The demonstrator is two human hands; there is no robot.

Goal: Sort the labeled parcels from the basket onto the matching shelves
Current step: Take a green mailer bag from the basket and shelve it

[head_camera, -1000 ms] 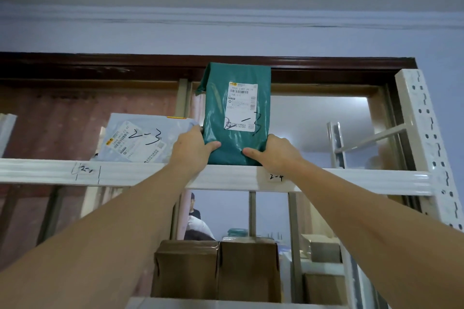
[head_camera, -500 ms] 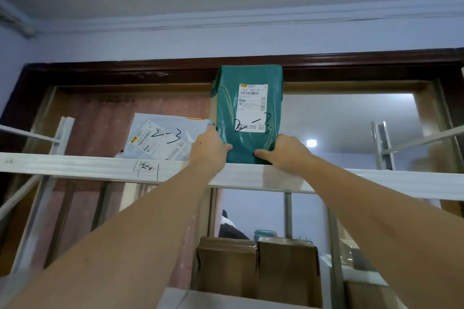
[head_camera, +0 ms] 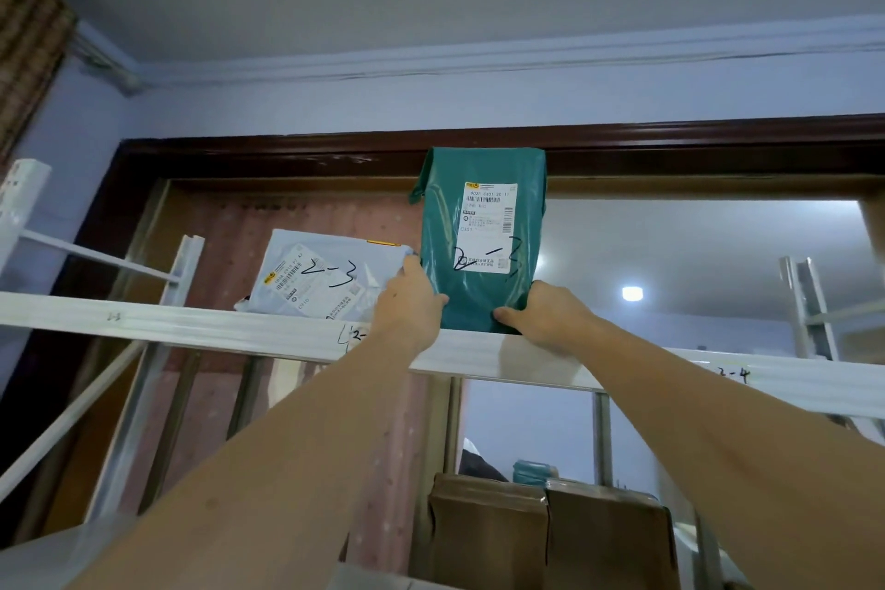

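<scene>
Fig.: L hand (head_camera: pixel 407 307) & R hand (head_camera: pixel 546 316), fingers pinching green parcel (head_camera: pixel 479 292) upright on top shelf (head_camera: pixel 215 328), right of white parcel (head_camera: pixel 321 278). Risk: may topple on release.

Green parcel (head_camera: pixel 481 249) w/ white label, black "2-3" scrawl. Pale grey-blue parcel (head_camera: pixel 325 278), same black mark, yellow strip on top edge. White shelf (head_camera: pixel 230 330). Brown boxes (head_camera: pixel 550 537) below. Pinkish curtain (head_camera: pixel 306 225) behind, maybe dotted.

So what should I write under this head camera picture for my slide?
Both hands, left and right, stand a green parcel marked 2-3 on the top shelf.
</scene>
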